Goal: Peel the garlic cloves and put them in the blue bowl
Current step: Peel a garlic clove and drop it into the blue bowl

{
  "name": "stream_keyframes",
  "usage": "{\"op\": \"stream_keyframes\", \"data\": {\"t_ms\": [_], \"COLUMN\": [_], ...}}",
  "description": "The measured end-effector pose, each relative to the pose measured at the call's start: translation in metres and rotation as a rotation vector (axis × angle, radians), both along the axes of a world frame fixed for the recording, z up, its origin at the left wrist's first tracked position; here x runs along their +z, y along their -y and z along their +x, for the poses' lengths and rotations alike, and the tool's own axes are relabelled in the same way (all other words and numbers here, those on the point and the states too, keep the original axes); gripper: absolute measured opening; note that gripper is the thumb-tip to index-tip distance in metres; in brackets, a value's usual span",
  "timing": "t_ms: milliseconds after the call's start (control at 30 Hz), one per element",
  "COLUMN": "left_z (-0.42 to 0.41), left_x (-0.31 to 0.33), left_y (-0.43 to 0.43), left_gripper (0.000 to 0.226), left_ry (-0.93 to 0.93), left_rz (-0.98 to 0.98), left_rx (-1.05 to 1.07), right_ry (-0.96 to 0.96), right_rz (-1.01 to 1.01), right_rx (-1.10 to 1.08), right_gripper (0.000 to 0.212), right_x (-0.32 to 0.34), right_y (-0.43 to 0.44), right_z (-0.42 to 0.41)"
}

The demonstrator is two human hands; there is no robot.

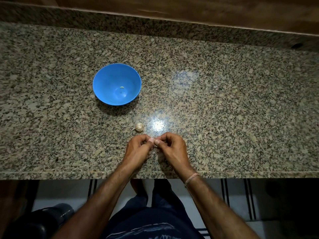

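Head camera, looking down at a speckled granite counter (224,100) from where the person stands.

Both hands meet just inside the counter's near edge, at 6 o'clock on the slab. The left hand (137,150) and right hand (170,148) are curled, knuckles up, with thumb tips touching. Between them they pinch a small pale piece (155,146). It is mostly hidden by the fingers, so I cannot tell how much skin is on it. Neither hand rests flat on the stone.

A garlic bulb (139,127) sits on the counter just beyond the left hand, at about 11 o'clock from the hands, near them but not touching. Its stem points back toward the left.

The bowl (96,83), bright blue and upright, stands farther off at about 10 o'clock from the hands, well apart from the bulb. One clove (121,87) lies inside near the bottom.

A bright patch of glare (158,125) lies on the stone at 12 o'clock, just right of the bulb.

A thin thread band (191,178) circles the right wrist. Brown wood (207,11) runs along the counter's far side. Below the near edge are dark trousers (151,218) and pale floor tiles (214,204).
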State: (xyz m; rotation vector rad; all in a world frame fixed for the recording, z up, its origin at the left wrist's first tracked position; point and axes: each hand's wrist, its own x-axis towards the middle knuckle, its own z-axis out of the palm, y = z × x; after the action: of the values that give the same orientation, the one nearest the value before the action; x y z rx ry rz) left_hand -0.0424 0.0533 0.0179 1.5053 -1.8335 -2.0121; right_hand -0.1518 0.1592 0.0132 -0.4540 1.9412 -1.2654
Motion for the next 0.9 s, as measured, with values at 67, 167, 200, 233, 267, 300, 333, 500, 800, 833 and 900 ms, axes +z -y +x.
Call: {"op": "stream_keyframes", "data": {"t_ms": [67,167,200,233,267,300,333,500,800,833,900], "left_z": [-0.001,-0.001,0.0,0.0,0.001,0.003,0.004,0.008,0.003,0.004,0.005], "left_x": [0.002,0.005,0.006,0.007,0.007,0.007,0.007,0.002,0.008,0.009,0.011], "left_y": [0.0,0.0,0.0,0.0,0.0,0.001,0.0,0.0,-0.004,-0.006,-0.008], "left_gripper": [0.03,0.034,0.033,0.03,0.023,0.017,0.013,0.009,0.019,0.019,0.018], "left_ry": [0.019,0.15,0.19,0.218,0.227,0.21,0.162,-0.028,0.008,-0.004,-0.044], "left_rz": [-0.069,-0.346,-0.432,-0.496,-0.539,-0.557,-0.54,-0.359,-0.205,-0.277,-0.426], "left_rx": [-0.037,-0.187,-0.22,-0.23,-0.222,-0.2,-0.161,-0.041,-0.06,-0.079,-0.118], "right_ry": [0.005,0.039,0.02,0.006,0.009,0.029,0.058,0.311,-0.193,-0.105,0.267], "right_rz": [0.034,0.069,0.078,0.082,0.082,0.077,0.071,0.042,0.081,0.102,0.09], "right_rx": [-0.007,-0.017,-0.016,-0.015,-0.02,-0.031,-0.042,-0.105,0.018,-0.004,-0.102], "right_gripper": [0.012,0.015,0.017,0.019,0.02,0.023,0.025,0.024,0.022,0.024,0.023], "right_x": [-0.002,-0.003,-0.003,-0.002,0.0,0.002,0.003,0.01,0.01,0.011,0.016], "right_y": [0.002,0.002,0.002,0.001,0.001,0.0,0.0,0.003,0.007,0.008,0.011], "right_z": [0.003,0.004,0.004,0.004,0.005,0.005,0.005,0.003,0.01,0.009,0.009]}}
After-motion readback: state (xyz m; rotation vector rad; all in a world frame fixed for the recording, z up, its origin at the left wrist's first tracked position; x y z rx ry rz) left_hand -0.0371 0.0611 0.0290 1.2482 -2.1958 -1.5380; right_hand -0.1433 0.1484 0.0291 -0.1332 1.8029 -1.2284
